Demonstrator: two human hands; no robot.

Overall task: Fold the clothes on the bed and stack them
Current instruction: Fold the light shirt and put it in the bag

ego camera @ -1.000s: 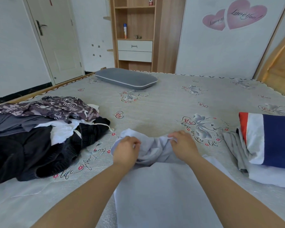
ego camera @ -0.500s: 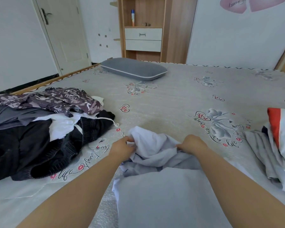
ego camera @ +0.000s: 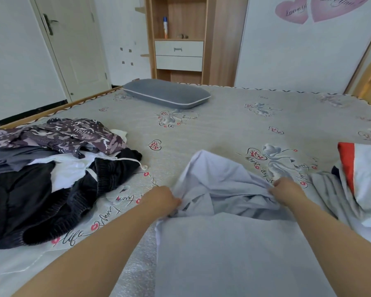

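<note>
Left hand [ego camera: 163, 200] and right hand [ego camera: 285, 190] grip the pale shirt [ego camera: 223, 211] on the near bed [ego camera: 223, 129]; fingers curled, tips hidden in cloth. Unfolded pile [ego camera: 51, 168] left; folded stack [ego camera: 360, 181] right, cut off.

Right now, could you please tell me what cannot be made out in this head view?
- Pale blue garment: type unclear, its far end bunched, near end cut off by the bottom edge.
- Fingertips of both hands, left and right: buried in cloth.
- Red, white and navy folded garment: cut off at the right edge.
- Dark clothes pile: count unclear, overlapping.
</note>
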